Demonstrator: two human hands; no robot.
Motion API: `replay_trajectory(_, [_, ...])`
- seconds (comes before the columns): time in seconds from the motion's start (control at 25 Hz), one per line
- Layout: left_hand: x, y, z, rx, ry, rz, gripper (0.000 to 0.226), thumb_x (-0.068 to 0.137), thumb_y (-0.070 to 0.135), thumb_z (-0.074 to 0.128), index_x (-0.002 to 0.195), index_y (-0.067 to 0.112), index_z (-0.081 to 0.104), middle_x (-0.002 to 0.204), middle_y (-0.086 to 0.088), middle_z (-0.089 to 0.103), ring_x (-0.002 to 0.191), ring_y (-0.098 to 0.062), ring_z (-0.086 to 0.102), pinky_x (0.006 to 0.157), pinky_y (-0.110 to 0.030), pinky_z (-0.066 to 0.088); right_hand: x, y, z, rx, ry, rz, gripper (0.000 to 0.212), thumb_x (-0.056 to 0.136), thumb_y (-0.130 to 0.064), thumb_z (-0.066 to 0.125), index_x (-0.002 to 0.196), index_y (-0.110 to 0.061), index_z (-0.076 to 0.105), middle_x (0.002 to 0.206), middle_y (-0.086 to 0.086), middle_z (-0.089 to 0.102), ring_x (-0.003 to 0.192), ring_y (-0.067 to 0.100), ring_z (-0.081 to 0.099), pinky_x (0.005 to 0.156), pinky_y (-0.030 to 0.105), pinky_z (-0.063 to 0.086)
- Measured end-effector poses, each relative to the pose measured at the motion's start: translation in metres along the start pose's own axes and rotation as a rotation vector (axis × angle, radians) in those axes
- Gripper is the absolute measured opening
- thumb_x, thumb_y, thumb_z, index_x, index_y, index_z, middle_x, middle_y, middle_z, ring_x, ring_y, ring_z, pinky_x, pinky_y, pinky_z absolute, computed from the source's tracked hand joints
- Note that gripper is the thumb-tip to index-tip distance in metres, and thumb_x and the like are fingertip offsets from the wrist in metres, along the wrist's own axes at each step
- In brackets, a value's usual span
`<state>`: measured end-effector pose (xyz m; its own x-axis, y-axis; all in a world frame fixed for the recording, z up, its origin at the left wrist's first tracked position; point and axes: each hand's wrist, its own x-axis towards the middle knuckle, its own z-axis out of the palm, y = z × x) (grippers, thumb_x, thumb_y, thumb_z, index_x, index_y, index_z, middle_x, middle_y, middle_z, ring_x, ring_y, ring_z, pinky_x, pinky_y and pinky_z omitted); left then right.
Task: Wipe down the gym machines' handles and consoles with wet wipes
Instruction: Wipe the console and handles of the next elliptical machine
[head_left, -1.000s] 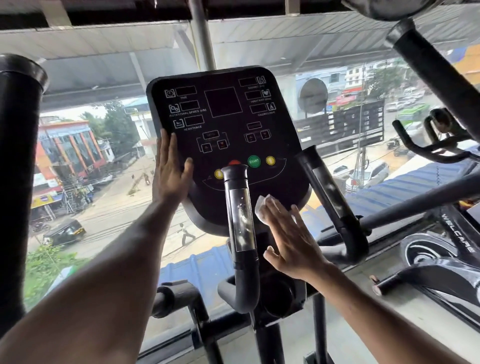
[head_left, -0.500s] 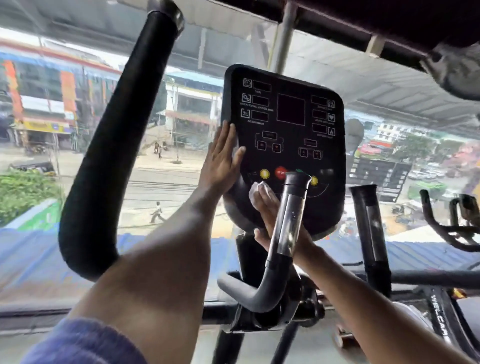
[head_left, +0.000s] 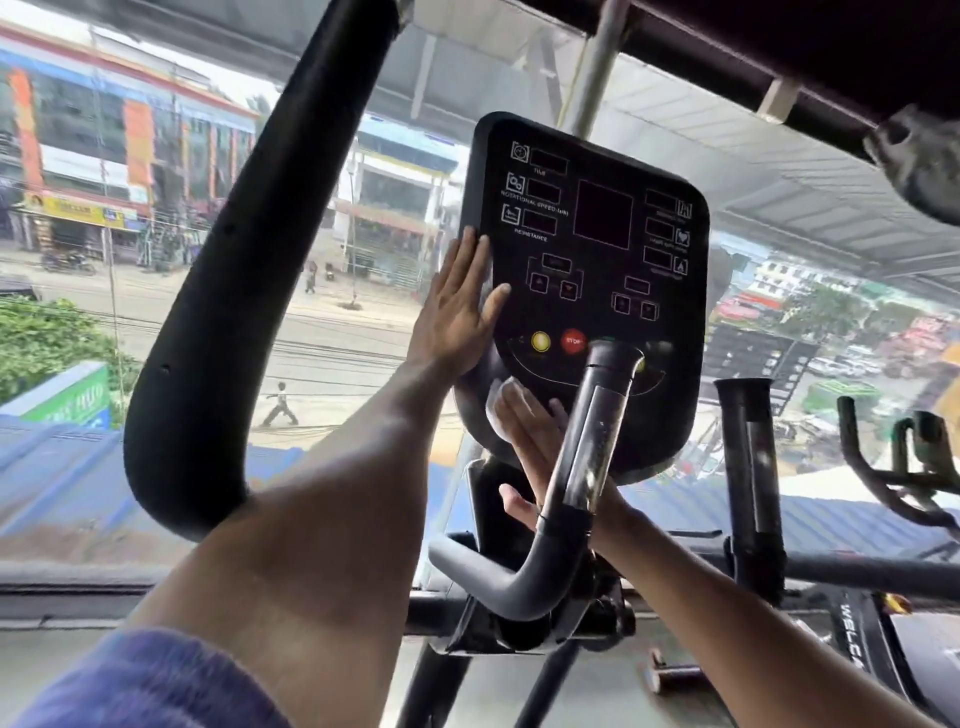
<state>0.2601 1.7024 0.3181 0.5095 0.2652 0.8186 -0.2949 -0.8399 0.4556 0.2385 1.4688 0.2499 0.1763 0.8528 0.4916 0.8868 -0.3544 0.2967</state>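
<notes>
A person's left hand (head_left: 460, 306), fingers flat, steadies the black plastic console (head_left: 587, 249) while the right hand (head_left: 540, 452) presses a limp white wet wipe (head_left: 500, 402) flat-fingered against its lower edge; the soft wipe likely needs palm pressure.

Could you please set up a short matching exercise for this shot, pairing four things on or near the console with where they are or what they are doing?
Things:
1. left hand
2. wet wipe
3. STOP button
4. grey handle

States:
A. red, on the console's lower face
B. pressed to the console's lower edge under the right hand
C. flat against the console's left edge
D. rises in front of the console, crossing the right hand

Pairs: 1-C, 2-B, 3-A, 4-D
</notes>
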Motion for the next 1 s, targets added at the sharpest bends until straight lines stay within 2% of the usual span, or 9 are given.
replay_trajectory(0.24, [-0.003, 0.002, -0.003, -0.039, -0.019, -0.040, 0.062, 0.111, 0.048, 0.031, 0.166, 0.023, 0.018, 0.175, 0.006, 0.007, 0.160, -0.008, -0.001, 0.130, -0.033, 0.008, -0.005, -0.006, 0.006, 0.082, -0.001, 0.063, 0.091, 0.090, -0.033, 0.062, 0.163, -0.011, 0.012, 0.172, 0.004, 0.003, 0.158, 0.020, 0.005, 0.128, 0.045, 0.012])
replay_trajectory(0.4, [-0.007, 0.011, -0.007, -0.133, -0.001, -0.130, 0.055, 0.114, 0.039, 0.032, 0.166, 0.025, 0.021, 0.173, 0.009, 0.014, 0.159, -0.005, 0.005, 0.129, -0.036, 0.017, -0.021, 0.002, -0.014, 0.225, 0.127, 0.188, 0.045, 0.101, -0.021, 0.057, 0.144, -0.011, 0.047, 0.149, 0.011, 0.046, 0.130, 0.008, 0.052, 0.114, 0.019, 0.029])
replay_trajectory(0.52, [-0.026, 0.015, -0.004, -0.230, 0.083, -0.211, 0.052, 0.113, 0.036, 0.035, 0.164, 0.027, 0.029, 0.170, 0.015, 0.023, 0.158, -0.008, 0.014, 0.126, -0.035, 0.026, -0.006, 0.026, -0.009, 0.159, 0.142, 0.148, 0.076, 0.096, -0.020, 0.060, 0.161, -0.020, 0.022, 0.170, -0.011, 0.009, 0.154, 0.007, 0.013, 0.126, 0.026, 0.007])
replay_trajectory(0.6, [-0.046, 0.018, -0.001, -0.244, 0.095, -0.220, 0.049, 0.113, 0.033, 0.036, 0.162, 0.029, 0.033, 0.166, 0.021, 0.024, 0.157, -0.006, 0.017, 0.125, -0.035, 0.027, 0.005, 0.037, -0.005, 0.113, 0.164, 0.144, 0.084, 0.092, -0.020, 0.060, 0.162, -0.020, 0.014, 0.170, -0.012, -0.002, 0.157, 0.014, 0.004, 0.127, 0.034, 0.004])
replay_trajectory(0.68, [-0.063, 0.024, -0.008, -0.235, 0.098, -0.244, 0.047, 0.113, 0.031, 0.037, 0.160, 0.030, 0.037, 0.163, 0.022, 0.027, 0.156, -0.004, 0.020, 0.125, -0.036, 0.027, 0.009, 0.038, -0.002, 0.009, 0.155, 0.082, 0.079, 0.095, -0.023, 0.056, 0.162, -0.009, 0.016, 0.172, 0.000, 0.005, 0.158, 0.021, 0.007, 0.128, 0.038, 0.004])
replay_trajectory(0.8, [-0.085, 0.044, -0.033, -0.184, 0.137, -0.226, 0.052, 0.109, 0.042, 0.034, 0.161, 0.033, 0.033, 0.161, 0.024, 0.027, 0.155, -0.003, 0.023, 0.122, -0.029, 0.029, 0.020, 0.041, -0.002, 0.000, 0.092, 0.111, 0.047, 0.103, -0.009, 0.048, 0.149, -0.007, 0.040, 0.148, -0.027, 0.050, 0.139, 0.004, 0.048, 0.123, 0.033, 0.029])
replay_trajectory(0.84, [-0.090, 0.055, -0.043, -0.139, 0.121, -0.180, 0.053, 0.110, 0.043, 0.033, 0.161, 0.033, 0.031, 0.162, 0.024, 0.025, 0.154, 0.000, 0.021, 0.121, -0.028, 0.029, 0.026, 0.043, -0.007, -0.030, 0.078, 0.055, 0.045, 0.103, -0.008, 0.046, 0.148, -0.006, 0.041, 0.148, -0.029, 0.050, 0.138, 0.002, 0.049, 0.122, 0.030, 0.031])
replay_trajectory(0.92, [-0.097, 0.081, -0.065, -0.028, 0.005, -0.088, 0.053, 0.112, 0.036, 0.034, 0.164, 0.031, 0.023, 0.168, 0.017, 0.020, 0.154, 0.005, 0.011, 0.124, -0.028, 0.024, 0.040, 0.053, -0.004, -0.194, 0.103, -0.087, 0.059, 0.103, -0.017, 0.043, 0.159, -0.006, 0.028, 0.169, -0.006, 0.022, 0.155, 0.014, 0.022, 0.128, 0.034, 0.013])
replay_trajectory(1.0, [-0.097, 0.113, -0.090, 0.122, -0.154, 0.010, 0.058, 0.113, 0.029, 0.032, 0.166, 0.030, 0.009, 0.173, 0.011, 0.009, 0.157, 0.000, 0.002, 0.129, -0.033, 0.015, 0.058, 0.079, -0.001, -0.243, 0.115, -0.121, 0.065, 0.100, -0.017, 0.045, 0.161, -0.010, 0.023, 0.170, 0.008, 0.014, 0.157, 0.018, 0.015, 0.127, 0.037, 0.014])
